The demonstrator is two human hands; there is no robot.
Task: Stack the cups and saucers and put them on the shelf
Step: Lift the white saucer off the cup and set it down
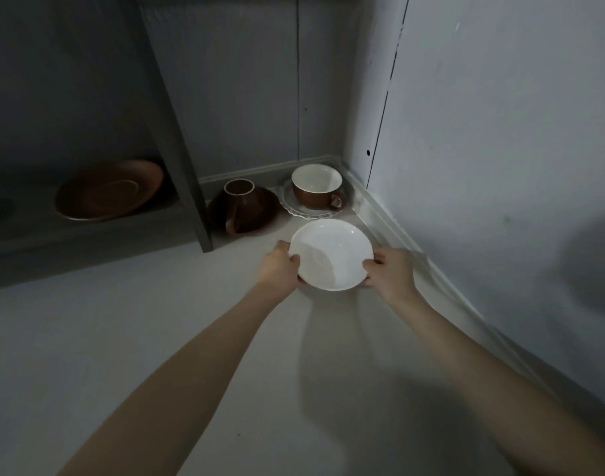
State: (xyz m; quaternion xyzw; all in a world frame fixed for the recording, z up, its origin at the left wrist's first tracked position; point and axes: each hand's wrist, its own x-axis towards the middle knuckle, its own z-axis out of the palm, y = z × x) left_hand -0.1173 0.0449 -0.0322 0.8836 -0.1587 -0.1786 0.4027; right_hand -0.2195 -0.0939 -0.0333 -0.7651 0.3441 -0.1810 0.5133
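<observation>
A plain white saucer (330, 254) is gripped at its edges by both hands, just above the pale shelf surface. My left hand (281, 266) grips its left rim and my right hand (388, 271) its right rim. Behind it, in the corner, a brown cup with a white inside (316, 188) stands upright on a white scalloped saucer (294, 209). To the left of that, a dark brown cup (239, 201) rests upside down on a dark brown saucer (263, 214).
A grey upright divider (187, 173) splits the shelf. In the left compartment a brown saucer (108, 190) lies flat. Walls close the corner at the back and right. The pale shelf surface (157, 338) stretches toward me.
</observation>
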